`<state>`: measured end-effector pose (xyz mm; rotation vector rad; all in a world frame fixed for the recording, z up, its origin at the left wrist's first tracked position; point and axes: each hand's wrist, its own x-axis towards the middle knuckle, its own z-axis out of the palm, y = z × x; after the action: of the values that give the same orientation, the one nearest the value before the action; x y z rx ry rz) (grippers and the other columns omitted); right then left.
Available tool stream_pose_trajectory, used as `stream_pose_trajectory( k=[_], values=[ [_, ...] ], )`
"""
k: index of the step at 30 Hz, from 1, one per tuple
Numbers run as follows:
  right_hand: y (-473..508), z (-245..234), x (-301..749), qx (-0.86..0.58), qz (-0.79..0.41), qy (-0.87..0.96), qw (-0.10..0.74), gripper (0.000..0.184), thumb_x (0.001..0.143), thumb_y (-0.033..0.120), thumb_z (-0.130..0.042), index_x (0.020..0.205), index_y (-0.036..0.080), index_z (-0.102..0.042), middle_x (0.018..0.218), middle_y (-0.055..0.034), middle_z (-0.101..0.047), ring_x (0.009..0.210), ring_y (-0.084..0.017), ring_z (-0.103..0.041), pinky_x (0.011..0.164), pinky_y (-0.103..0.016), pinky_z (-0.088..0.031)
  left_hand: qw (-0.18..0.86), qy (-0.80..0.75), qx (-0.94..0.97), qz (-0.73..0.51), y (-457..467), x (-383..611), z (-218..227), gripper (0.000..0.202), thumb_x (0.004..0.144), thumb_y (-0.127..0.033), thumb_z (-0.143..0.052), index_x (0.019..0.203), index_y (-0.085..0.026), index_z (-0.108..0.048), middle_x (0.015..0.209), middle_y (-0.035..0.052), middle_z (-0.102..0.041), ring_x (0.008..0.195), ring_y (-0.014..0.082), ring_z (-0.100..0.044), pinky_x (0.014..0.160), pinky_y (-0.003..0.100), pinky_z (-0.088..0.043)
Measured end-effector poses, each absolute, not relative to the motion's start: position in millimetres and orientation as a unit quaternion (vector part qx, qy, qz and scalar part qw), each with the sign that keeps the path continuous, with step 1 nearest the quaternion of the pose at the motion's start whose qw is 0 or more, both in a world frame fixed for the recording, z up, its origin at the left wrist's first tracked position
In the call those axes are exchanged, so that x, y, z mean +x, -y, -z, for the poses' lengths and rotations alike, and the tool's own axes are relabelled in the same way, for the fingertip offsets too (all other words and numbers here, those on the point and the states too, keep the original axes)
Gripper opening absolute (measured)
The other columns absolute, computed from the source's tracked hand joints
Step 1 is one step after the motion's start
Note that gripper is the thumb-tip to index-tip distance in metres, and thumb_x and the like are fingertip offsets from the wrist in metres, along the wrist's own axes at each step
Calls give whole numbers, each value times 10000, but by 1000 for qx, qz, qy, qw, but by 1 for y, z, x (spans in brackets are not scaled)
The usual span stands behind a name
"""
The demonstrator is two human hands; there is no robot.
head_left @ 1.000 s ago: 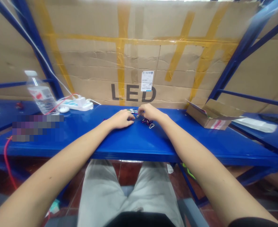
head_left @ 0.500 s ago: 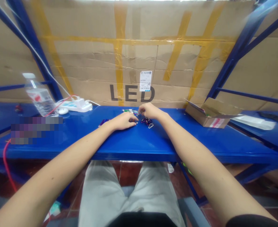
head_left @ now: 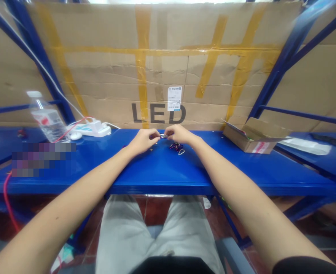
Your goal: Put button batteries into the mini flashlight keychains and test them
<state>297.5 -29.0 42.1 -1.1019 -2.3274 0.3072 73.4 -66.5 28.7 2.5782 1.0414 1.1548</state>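
Observation:
Both my hands meet over the back of the blue table (head_left: 168, 171). My left hand (head_left: 144, 139) and my right hand (head_left: 179, 134) each pinch an end of a small metal clip (head_left: 163, 136) held between them, just above the surface. Under my right hand lies a small heap of coloured carabiner clips (head_left: 177, 147), purple ones and a silver one. A tiny loose piece (head_left: 152, 150) rests on the table below my left hand.
A clear water bottle (head_left: 47, 118) and a white power strip (head_left: 90, 128) with a red cable stand at the left. An open cardboard box (head_left: 253, 135) sits at the right. A taped cardboard sheet marked LED (head_left: 159, 76) backs the table between blue frame bars.
My left hand has lifted off the table and moved up to meet my right hand at the small clip. The right hand has barely shifted.

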Motion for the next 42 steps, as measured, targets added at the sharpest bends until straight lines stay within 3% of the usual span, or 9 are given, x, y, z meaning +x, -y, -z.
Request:
stream_pose_trajectory(
  k=[10,20,28,34,42],
  values=[
    [35,-41,288,-376,-217,854,287,181,711,34,-646,840,147,-703,814,-27,-738,766,-150,-647,735,-268,-488,-4,-322,858,-401,65,75,-31,84,861,-250,-645,838,-172,-669,799,27,-703,694,141,-604,673,267,-473],
    [42,-46,285,-373,-203,861,280,143,686,71,-636,797,147,-683,738,7,-683,722,-139,-588,697,-258,-444,-37,-296,875,-381,64,76,-30,63,879,-229,-661,904,-179,-691,798,20,-655,721,144,-605,709,273,-492],
    [36,-42,285,-358,-189,865,297,158,685,62,-639,805,151,-692,766,2,-700,757,-153,-614,726,-270,-459,-116,-238,894,-362,58,71,-24,175,976,-218,-547,1035,-179,-707,984,94,-702,907,183,-659,840,323,-521],
    [33,-41,285,-347,-209,861,308,173,684,53,-641,816,148,-700,790,-6,-713,774,-158,-630,755,-283,-480,-126,-237,896,-353,59,71,-24,189,988,-228,-525,1048,-187,-699,1033,101,-708,943,189,-661,861,331,-527],
    [31,-40,288,-339,-227,849,336,178,692,50,-632,821,152,-699,848,-29,-732,831,-171,-661,827,-319,-513,-78,-294,866,-396,67,69,-36,132,905,-224,-602,992,-171,-686,879,53,-708,756,162,-636,760,310,-511]
  ],
)
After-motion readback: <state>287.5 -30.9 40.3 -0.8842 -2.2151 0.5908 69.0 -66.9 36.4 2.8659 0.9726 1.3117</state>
